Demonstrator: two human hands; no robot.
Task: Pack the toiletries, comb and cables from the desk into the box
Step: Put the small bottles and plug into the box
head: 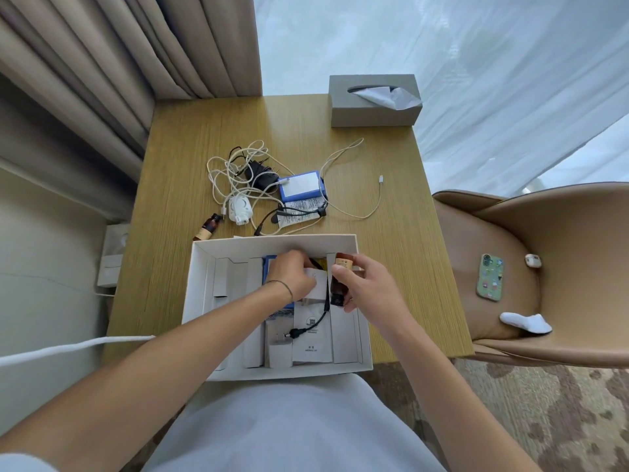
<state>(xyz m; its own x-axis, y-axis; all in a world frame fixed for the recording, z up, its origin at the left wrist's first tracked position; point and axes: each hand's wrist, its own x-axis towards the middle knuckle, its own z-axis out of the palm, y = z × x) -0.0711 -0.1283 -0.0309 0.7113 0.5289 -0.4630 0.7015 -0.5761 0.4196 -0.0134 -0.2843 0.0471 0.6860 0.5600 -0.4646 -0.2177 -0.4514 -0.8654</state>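
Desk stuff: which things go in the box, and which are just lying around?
For packing:
white box
brown bottle held by the right hand
second brown bottle on the desk
tangled white cables
black charger
blue case
tube

Just lying about:
tissue box
phone, earbud case and sock on the chair

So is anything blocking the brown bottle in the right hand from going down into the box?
Nothing solid does. The right hand holds the brown bottle already inside the box, over its right side. Beside it lie a black cable and white packets, which the left hand is handling.
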